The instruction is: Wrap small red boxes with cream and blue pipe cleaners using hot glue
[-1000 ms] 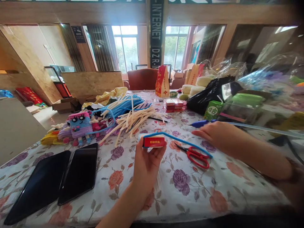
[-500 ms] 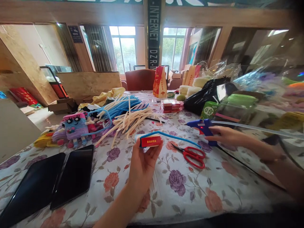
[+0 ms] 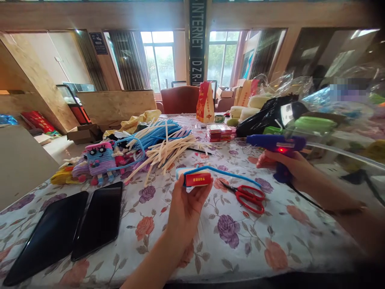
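My left hand [image 3: 185, 206] is closed on a small red box [image 3: 197, 179], held up above the flowered tablecloth [image 3: 240, 237]. A blue pipe cleaner [image 3: 231, 175] runs from the box's top edge to the right, down towards the cloth. My right hand [image 3: 288, 164] grips the handle of a blue glue gun [image 3: 275, 144], lifted off the table with its nozzle pointing left and a red light lit on its side. Red-handled scissors [image 3: 249, 196] lie on the cloth between my two hands.
Two dark tablets [image 3: 69, 228] lie at the near left. A heap of blue and cream pipe cleaners [image 3: 159, 144] and a knitted doll [image 3: 100, 159] sit behind them. Stacked red boxes [image 3: 219, 133], a black bag [image 3: 264, 116] and clear plastic bags crowd the far right.
My right hand reached to the glue gun lying on the table, closed round its handle and lifted it up. My left hand kept the red box nearly still.
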Motion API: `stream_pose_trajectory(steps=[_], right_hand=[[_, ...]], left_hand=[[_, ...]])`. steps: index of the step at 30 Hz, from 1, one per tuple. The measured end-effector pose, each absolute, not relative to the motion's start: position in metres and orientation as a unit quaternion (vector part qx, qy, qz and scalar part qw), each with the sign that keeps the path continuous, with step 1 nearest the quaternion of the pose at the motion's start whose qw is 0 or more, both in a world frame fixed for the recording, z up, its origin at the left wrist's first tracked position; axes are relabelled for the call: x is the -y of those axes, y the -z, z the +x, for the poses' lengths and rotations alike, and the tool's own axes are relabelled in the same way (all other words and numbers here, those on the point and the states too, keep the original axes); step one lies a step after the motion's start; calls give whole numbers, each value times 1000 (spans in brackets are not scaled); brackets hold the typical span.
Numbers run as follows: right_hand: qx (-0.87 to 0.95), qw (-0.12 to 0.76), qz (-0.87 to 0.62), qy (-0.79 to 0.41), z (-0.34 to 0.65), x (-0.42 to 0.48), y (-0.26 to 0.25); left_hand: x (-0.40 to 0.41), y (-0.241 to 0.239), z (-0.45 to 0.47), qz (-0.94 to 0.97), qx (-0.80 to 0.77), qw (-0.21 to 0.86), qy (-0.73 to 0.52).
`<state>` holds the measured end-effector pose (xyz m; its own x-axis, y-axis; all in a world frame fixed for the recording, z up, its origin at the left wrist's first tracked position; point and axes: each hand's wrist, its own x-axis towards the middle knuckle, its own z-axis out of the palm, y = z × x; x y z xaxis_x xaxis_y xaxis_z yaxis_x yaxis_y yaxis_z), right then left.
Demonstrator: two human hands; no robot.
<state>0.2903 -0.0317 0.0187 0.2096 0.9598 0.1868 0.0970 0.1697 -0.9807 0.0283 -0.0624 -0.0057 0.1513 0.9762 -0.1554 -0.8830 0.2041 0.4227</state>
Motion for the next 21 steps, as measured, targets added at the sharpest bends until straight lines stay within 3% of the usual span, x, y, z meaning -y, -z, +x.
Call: stream_pose_trajectory(steps=[4,9,16,21], right_hand=[[539,524,-427,-503,265,59,-25],[502,449,-444,-591,253,76,-16],[448,443,-501,-594,256,75,-8],[484,452,-529,-531,258,73,-4]], left_hand=[[64,6,29,120,-183,757,-616],[65,6,29,126,-173,767,-605],[66,4,29,126,-181,773,-594],[68,6,29,141,-178,787,-573]])
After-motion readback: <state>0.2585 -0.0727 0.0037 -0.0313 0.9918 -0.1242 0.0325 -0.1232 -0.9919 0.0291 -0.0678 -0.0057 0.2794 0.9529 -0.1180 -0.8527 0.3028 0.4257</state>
